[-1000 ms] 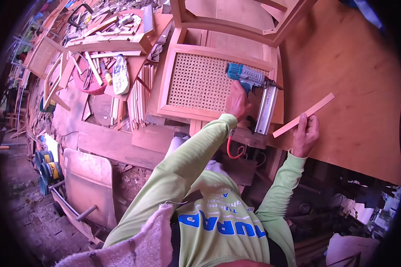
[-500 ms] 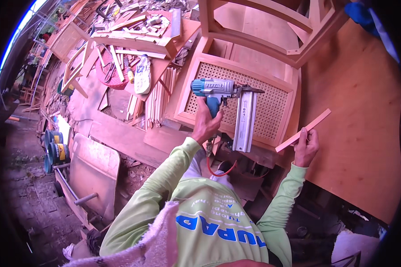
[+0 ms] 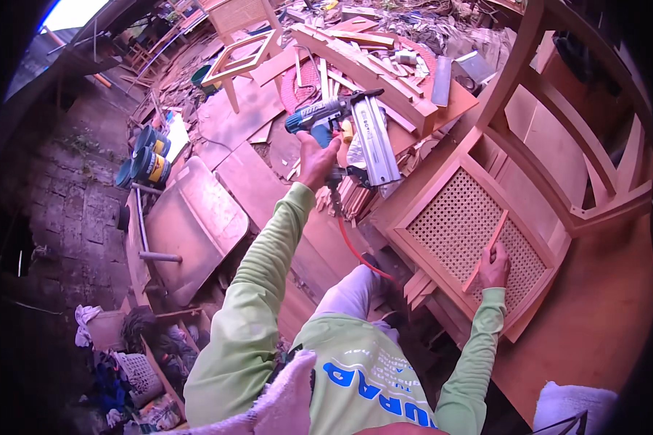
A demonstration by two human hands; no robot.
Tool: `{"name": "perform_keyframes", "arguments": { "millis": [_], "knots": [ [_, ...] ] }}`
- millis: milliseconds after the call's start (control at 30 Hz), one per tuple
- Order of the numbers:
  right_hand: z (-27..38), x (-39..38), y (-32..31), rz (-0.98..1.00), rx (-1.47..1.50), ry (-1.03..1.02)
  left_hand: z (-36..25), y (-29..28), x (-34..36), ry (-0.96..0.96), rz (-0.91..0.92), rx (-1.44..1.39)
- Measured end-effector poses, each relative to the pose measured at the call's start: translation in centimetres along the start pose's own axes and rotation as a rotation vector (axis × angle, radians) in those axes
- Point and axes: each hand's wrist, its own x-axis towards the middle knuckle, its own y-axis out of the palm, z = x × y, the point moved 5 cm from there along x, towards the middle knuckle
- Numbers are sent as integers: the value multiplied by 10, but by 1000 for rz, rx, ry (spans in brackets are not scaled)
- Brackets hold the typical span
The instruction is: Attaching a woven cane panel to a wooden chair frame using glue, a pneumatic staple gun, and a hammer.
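My left hand (image 3: 316, 161) is closed round the handle of a teal and silver air nail gun (image 3: 374, 141), raised over the offcut pile left of the chair. A red air hose (image 3: 352, 246) hangs from the tool's grip. In my right hand (image 3: 494, 267) a thin wooden strip (image 3: 499, 228) is pinched, lying slanted across the woven cane panel (image 3: 450, 210); whether it touches the cane I cannot tell. That panel sits in a wooden chair frame (image 3: 535, 80) laid over on the work surface.
Wood offcuts (image 3: 374, 69) lie heaped on a board at the far middle. Another chair frame (image 3: 243, 61) stands behind at left. Paint buckets (image 3: 151, 167) and a tilted board with metal legs (image 3: 196, 225) are on the left. A plywood sheet (image 3: 595, 304) spreads at right.
The view has swung left. My left hand has carried the nail gun off the cane panel toward the offcuts. My right hand has brought the wooden strip over the panel.
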Motion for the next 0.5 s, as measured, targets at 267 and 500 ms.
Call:
{"name": "perform_keyframes", "arguments": {
  "millis": [267,500],
  "knots": [
    [-9,2,8,98,-28,91,51,-43,169,-157,-5,-66],
    [7,1,1,79,-29,165,87,-25,217,-249,-57,120]
  ]
}}
